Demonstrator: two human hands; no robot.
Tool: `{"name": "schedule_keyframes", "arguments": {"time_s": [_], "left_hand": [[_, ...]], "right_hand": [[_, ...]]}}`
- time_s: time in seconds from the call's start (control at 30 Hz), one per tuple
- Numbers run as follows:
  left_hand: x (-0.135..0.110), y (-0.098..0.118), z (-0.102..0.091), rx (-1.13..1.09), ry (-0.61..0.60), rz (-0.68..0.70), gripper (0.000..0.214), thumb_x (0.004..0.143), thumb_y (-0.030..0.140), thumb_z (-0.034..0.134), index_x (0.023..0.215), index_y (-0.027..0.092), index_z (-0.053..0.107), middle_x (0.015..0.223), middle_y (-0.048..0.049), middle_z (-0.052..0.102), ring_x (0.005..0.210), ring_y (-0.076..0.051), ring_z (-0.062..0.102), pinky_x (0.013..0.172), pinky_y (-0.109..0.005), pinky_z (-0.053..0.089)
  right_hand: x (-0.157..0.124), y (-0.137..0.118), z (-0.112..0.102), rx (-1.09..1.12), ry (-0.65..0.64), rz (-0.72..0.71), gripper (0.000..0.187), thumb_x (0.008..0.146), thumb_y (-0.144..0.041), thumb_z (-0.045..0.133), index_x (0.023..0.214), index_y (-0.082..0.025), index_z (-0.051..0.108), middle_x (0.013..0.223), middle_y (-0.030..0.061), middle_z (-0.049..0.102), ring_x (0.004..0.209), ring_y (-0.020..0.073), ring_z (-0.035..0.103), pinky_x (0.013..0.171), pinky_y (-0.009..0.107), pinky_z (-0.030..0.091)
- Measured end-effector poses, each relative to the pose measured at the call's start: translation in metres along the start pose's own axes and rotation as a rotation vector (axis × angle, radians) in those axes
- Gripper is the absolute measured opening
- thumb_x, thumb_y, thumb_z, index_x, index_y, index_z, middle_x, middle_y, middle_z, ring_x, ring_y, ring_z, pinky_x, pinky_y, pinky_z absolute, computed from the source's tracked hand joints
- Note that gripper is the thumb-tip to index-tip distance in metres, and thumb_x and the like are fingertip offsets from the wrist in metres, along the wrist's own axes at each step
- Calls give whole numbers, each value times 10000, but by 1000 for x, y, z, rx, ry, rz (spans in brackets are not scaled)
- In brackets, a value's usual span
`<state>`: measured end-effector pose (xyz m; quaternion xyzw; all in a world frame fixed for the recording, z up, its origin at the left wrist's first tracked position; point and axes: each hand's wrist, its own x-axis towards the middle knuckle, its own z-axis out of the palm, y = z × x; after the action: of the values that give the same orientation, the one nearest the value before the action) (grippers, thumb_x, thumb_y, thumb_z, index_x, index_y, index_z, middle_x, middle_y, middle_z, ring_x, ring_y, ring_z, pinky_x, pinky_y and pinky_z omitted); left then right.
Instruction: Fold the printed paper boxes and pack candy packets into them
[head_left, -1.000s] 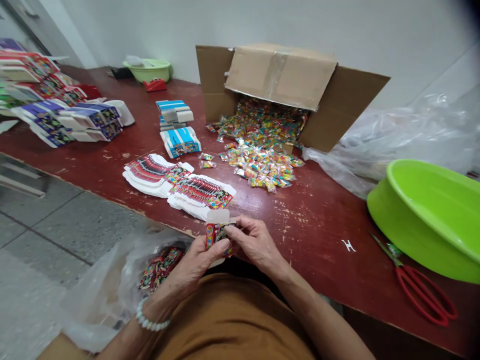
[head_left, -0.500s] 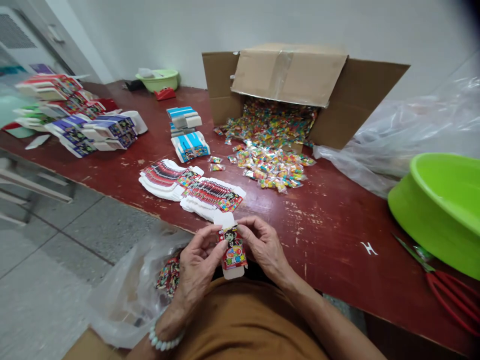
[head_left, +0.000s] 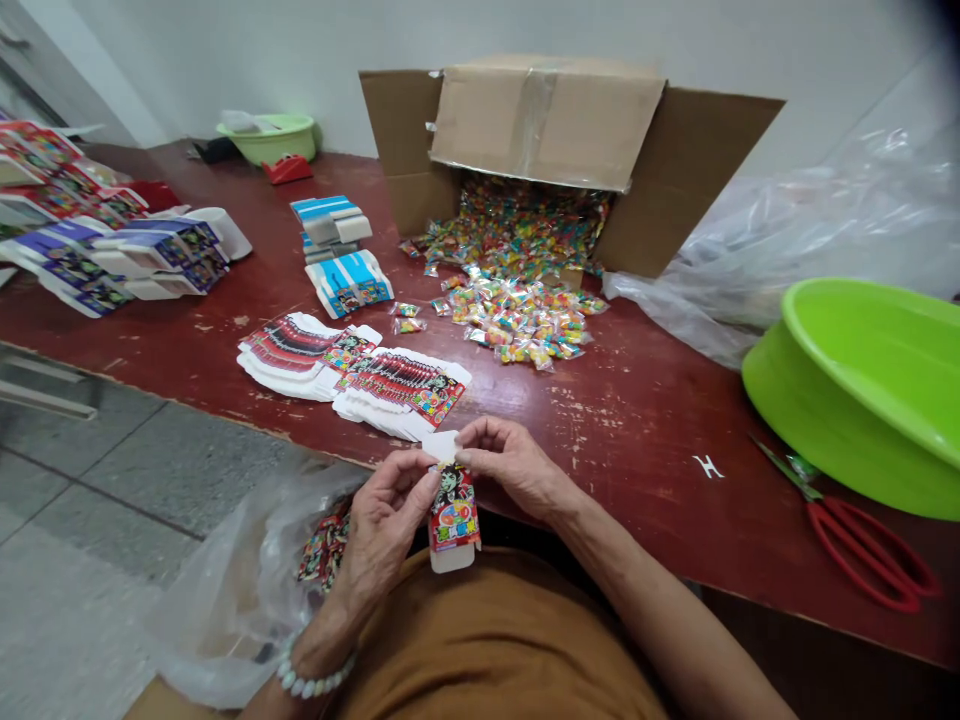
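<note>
A small red printed carton (head_left: 454, 517) with white end flaps hangs upright between both hands, just off the near edge of the dark red table (head_left: 645, 440). My left hand (head_left: 382, 520) pinches its upper left edge with thumb and fingers. My right hand (head_left: 510, 465) pinches the white top flap. Two fanned stacks of flat red cartons (head_left: 352, 372) lie on the table just beyond my hands. Further back, a cardboard box (head_left: 555, 150) lies on its side with small colourful candy packets (head_left: 517, 310) spilling out.
A clear plastic bag (head_left: 255, 580) with red cartons inside hangs below the table at my left. Green basins (head_left: 870, 390) and red scissors (head_left: 862, 545) sit at the right. Blue cartons (head_left: 341, 255), stacked folded boxes (head_left: 105, 250) and a far green bowl (head_left: 270, 135) stand at the left.
The carton has been turned from half-folded to upright with its printed face towards me, and my fingers have shifted to its top flap. The camera view swung slightly.
</note>
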<state>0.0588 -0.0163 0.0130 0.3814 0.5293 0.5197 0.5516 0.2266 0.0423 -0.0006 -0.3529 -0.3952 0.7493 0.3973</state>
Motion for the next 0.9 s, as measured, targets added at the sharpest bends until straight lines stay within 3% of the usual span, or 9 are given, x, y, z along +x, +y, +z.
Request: {"name": "schedule_keyframes", "arguments": {"time_s": [0.1, 0.2, 0.3, 0.37, 0.43, 0.53, 0.73, 0.9], "left_hand": [[2, 0, 1, 1, -26, 15, 375, 735, 384, 876, 962, 223, 624, 790, 21, 736, 728, -143, 676, 683, -224, 545], [0, 2, 3, -102, -23, -31, 565, 729, 379, 892, 1137, 268, 517, 754, 62, 724, 659, -134, 674, 647, -223, 542], [-1, 3, 5, -272, -158, -266, 602, 765, 517, 834, 1203, 254, 517, 829, 12, 751, 638, -173, 710, 615, -267, 564], [-1, 2, 6, -329, -287, -464, 584, 788, 670, 733, 1095, 197, 581, 810, -47, 753, 568, -209, 711, 548, -303, 567], [1, -1, 7, -324, -314, -536, 596, 794, 735, 673, 970, 170, 605, 730, -58, 731, 480, -201, 675, 466, -290, 534], [3, -4, 10, -299, -246, -454, 543, 819, 684, 685, 992, 175, 603, 700, -24, 717, 429, -167, 636, 420, -255, 494], [3, -7, 18, -249, -243, -266, 478, 896, 644, 608, 1025, 185, 584, 688, -6, 704, 455, -177, 657, 453, -268, 532], [6, -15, 10, -217, -332, -277, 565, 926, 674, 544, 1168, 165, 588, 673, -25, 700, 425, -170, 635, 424, -255, 507]], "right_hand": [[0, -1, 2, 62, -5, 19, 448, 581, -330, 942, 937, -186, 711, 734, -23, 707, 632, 120, 632, 626, 252, 523], [-3, 0, 3, 42, -21, -14, 358, 620, -393, 928, 772, -171, 692, 742, 5, 727, 650, 131, 650, 648, 272, 536], [-7, 3, 3, -7, -14, -89, 318, 723, -450, 858, 792, -194, 681, 700, -13, 699, 559, 120, 603, 557, 259, 494], [-8, 2, 1, -182, -14, -189, 259, 795, -440, 798, 849, -202, 713, 730, 1, 704, 578, 126, 606, 557, 261, 482], [-10, -2, -2, -435, -10, -317, 209, 847, -404, 750, 865, -195, 746, 813, 36, 728, 698, 149, 647, 651, 283, 509], [-10, -8, -2, -573, 0, -334, 233, 885, -405, 713, 817, -183, 731, 850, 48, 741, 741, 152, 665, 690, 283, 527], [-5, -15, 8, -194, -54, 0, 342, 761, -459, 830, 866, -181, 661, 718, 4, 723, 453, 127, 617, 421, 235, 470], [-2, -17, 8, -141, 24, 4, 302, 703, -397, 854, 766, -162, 673, 695, 18, 713, 497, 120, 603, 463, 244, 477]]}}
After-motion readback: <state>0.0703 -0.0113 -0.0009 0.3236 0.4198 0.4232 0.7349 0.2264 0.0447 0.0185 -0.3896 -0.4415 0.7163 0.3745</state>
